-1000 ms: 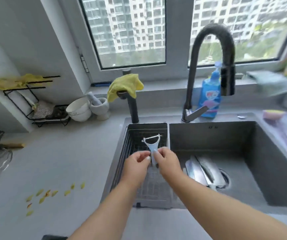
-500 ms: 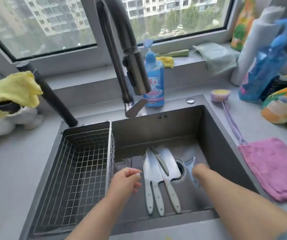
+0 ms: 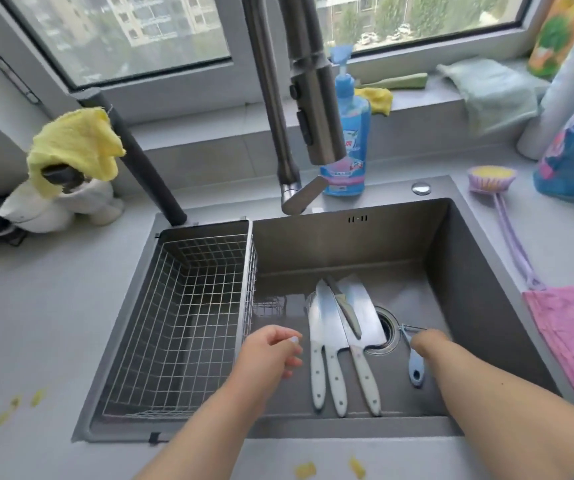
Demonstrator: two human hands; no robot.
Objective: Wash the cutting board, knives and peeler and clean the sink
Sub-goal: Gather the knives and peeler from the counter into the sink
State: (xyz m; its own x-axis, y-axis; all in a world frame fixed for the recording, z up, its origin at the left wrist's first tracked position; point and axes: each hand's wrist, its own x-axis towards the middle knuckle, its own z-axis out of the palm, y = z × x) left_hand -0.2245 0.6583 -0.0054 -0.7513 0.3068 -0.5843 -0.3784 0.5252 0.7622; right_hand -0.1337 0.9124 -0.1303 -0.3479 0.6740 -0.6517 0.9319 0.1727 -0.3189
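Three knives [image 3: 334, 327] with pale handles lie side by side on the floor of the grey sink [image 3: 469, 271], blades pointing away from me. To their right, past the drain [image 3: 388, 329], a light blue peeler [image 3: 415, 368] lies on the sink floor with its handle towards me. My right hand [image 3: 429, 341] is down at the peeler's neck, with curled fingers pinching it just below the blade head. My left hand [image 3: 271, 351] hovers over the sink next to the wire basket [image 3: 188, 306], fingers loosely curled and holding nothing. No cutting board is in view.
A tall faucet [image 3: 313, 105] hangs over the sink, with a blue dish soap bottle [image 3: 349, 133] behind it. A purple dish brush [image 3: 493, 176] and a pink cloth [image 3: 572, 337] lie on the right counter. A yellow cloth [image 3: 74, 147] hangs at the left. Yellow scraps [image 3: 304, 470] dot the counter.
My right hand carried the peeler from over the wire basket to the sink floor right of the drain and has now lowered it flat. My left hand let go and stayed by the basket.
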